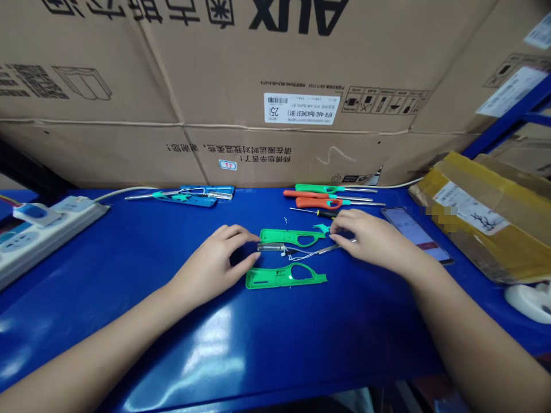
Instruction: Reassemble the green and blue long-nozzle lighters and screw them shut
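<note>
My left hand (224,255) is at the left end of a clear fuel tube (271,247), thumb and forefinger apart on either side of it. Thin wires (299,255) run from the tube's area to a metal rod (331,248), which passes below my right hand (365,235). That hand's thumb and forefinger are closed at the edge of a small teal trigger (321,229). One green lighter shell half (279,236) lies behind the tube, while the other green shell half (275,277) lies in front, inner side up.
Behind are a screwdriver (327,213), orange lighters (316,202), a green lighter (318,188) and opened blue lighter parts (193,201). A phone (415,235) and taped box (477,218) lie right, a power strip (47,235) left. A large carton (232,74) stands at the back.
</note>
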Demonstrator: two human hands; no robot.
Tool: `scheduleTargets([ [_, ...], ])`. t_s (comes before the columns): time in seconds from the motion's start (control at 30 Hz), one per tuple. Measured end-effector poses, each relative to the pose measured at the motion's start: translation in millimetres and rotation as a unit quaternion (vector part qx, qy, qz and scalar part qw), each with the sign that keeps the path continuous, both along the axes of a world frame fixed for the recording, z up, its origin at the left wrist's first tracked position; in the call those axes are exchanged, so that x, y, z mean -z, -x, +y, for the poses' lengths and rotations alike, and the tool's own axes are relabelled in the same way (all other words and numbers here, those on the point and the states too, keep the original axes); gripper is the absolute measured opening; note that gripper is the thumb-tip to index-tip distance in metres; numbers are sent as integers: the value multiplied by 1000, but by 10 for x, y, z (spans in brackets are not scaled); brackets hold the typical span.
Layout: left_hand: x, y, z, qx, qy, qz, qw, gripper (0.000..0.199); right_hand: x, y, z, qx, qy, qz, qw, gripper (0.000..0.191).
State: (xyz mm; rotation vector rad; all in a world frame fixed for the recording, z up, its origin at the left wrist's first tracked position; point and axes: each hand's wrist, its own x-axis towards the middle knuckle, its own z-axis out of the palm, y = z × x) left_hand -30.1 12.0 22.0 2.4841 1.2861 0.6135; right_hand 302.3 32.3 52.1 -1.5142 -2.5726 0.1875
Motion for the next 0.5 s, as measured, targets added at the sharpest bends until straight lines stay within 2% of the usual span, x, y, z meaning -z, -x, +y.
scheduleTargets([
  [0.07,82,7,52,-3,0,-15,1000,28,16,-68,38,-20,15,56,998,6],
  [0.13,142,10,88,0,4,-36,999,25,42,-55,32,-73,25,100,992,6],
  [0.27,207,-21,111,3,10,-73,997,22,146,150,-58,-158,19,140,977,5],
  [0.43,254,-84,112,7,-9,-98,995,17,255,331,-124,-161,14,87,983,6],
  [0.5,253,-92,111,10,-15,-106,994,14,259,354,-127,-147,28,94,984,8],
])
